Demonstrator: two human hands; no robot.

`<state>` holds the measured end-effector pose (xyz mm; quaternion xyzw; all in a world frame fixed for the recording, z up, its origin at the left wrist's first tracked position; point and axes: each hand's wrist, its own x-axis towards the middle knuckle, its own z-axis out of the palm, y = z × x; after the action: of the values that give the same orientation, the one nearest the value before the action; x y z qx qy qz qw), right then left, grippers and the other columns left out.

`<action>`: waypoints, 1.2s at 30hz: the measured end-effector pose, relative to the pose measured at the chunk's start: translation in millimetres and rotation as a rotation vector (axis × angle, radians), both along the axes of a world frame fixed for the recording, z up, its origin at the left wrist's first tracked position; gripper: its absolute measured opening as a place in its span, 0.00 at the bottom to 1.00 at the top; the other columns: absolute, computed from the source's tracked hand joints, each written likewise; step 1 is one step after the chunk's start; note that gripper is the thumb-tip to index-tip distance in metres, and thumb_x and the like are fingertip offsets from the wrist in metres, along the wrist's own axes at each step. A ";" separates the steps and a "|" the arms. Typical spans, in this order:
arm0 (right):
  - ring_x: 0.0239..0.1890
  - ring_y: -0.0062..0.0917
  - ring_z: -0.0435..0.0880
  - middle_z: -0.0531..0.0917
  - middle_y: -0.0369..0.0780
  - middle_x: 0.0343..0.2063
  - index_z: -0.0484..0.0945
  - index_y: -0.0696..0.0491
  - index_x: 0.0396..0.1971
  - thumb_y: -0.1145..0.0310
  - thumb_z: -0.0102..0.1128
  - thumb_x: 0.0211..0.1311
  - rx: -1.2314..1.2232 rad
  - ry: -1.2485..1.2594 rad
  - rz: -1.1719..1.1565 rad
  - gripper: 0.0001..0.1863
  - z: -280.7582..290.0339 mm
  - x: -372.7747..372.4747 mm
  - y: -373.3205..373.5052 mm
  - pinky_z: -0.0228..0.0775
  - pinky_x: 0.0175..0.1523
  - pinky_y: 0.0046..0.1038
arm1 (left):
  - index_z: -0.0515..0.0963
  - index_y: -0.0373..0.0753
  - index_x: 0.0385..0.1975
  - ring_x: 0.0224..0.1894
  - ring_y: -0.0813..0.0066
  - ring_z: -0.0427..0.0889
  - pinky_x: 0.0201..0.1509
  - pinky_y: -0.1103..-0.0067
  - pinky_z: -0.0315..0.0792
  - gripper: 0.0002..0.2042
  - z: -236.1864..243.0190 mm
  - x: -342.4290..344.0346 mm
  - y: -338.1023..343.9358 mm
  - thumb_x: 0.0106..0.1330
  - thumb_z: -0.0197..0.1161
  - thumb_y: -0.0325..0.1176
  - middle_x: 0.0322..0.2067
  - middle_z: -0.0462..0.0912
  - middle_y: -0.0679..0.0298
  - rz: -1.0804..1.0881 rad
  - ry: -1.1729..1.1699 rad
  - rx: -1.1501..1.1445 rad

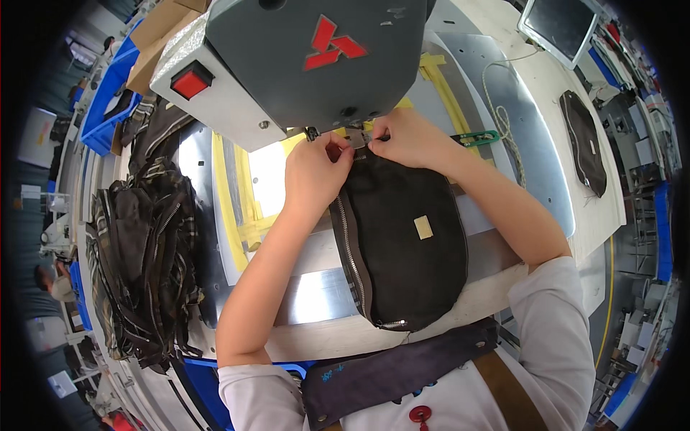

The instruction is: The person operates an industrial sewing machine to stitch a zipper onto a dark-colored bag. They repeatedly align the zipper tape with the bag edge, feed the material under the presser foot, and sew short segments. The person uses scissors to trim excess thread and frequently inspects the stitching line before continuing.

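Observation:
A black fabric pouch (402,251) lies flat in front of me, with a metal zipper down its left side and a small pale yellow tag on its face. My left hand (316,172) is closed in a pinch at the pouch's far end, left of the needle area. On the other side, my right hand (417,144) pinches the same end, fingertips close to a small metal part (355,138) under the machine head. Above both hands looms the dark grey sewing machine head (323,65), which hides part of the work. Green-handled thread snips (480,138) lie just right of my right hand.
Dark zippered pieces (144,266) are heaped at the left. Another black pouch (583,144) lies at the far right, below a screen (559,29). Yellow tape (228,208) marks the metal plate. A blue bin (108,108) and a cardboard box (159,36) stand back left.

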<state>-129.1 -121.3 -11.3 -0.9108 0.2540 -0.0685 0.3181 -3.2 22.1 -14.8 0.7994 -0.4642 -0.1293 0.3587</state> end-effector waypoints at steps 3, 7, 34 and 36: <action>0.32 0.40 0.83 0.84 0.47 0.26 0.82 0.58 0.27 0.65 0.62 0.49 0.002 0.026 0.027 0.11 0.4 6.1 -11.0 0.73 0.39 0.35 | 0.81 0.36 0.27 0.27 0.64 0.82 0.34 0.72 0.74 0.07 -3.8 0.0 -5.2 0.57 0.65 0.33 0.21 0.82 0.60 0.014 -0.031 -0.024; 0.33 0.41 0.84 0.84 0.48 0.26 0.83 0.57 0.24 0.65 0.60 0.46 0.014 -0.006 0.013 0.11 1.0 15.8 -17.0 0.75 0.40 0.38 | 0.81 0.36 0.30 0.26 0.64 0.82 0.34 0.72 0.74 0.07 -12.6 6.2 -12.3 0.57 0.64 0.32 0.22 0.82 0.59 0.059 -0.123 -0.014; 0.31 0.42 0.83 0.83 0.50 0.24 0.82 0.62 0.24 0.68 0.60 0.53 0.072 -0.075 0.099 0.11 9.1 4.5 -17.8 0.74 0.40 0.37 | 0.83 0.36 0.36 0.38 0.61 0.85 0.40 0.73 0.79 0.12 2.0 10.8 1.6 0.54 0.59 0.16 0.43 0.85 0.61 -0.406 -0.367 -0.159; 0.32 0.43 0.83 0.83 0.50 0.24 0.81 0.61 0.24 0.68 0.59 0.52 0.073 -0.066 0.111 0.10 7.5 5.2 -18.3 0.74 0.40 0.38 | 0.82 0.36 0.37 0.39 0.60 0.84 0.43 0.72 0.79 0.13 5.6 10.2 2.7 0.53 0.58 0.15 0.44 0.85 0.61 -0.421 -0.388 -0.119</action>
<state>-123.9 -139.6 -3.8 -0.9086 0.1949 -0.0716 0.3625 7.0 24.8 -9.1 0.6728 -0.6866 -0.0179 0.2750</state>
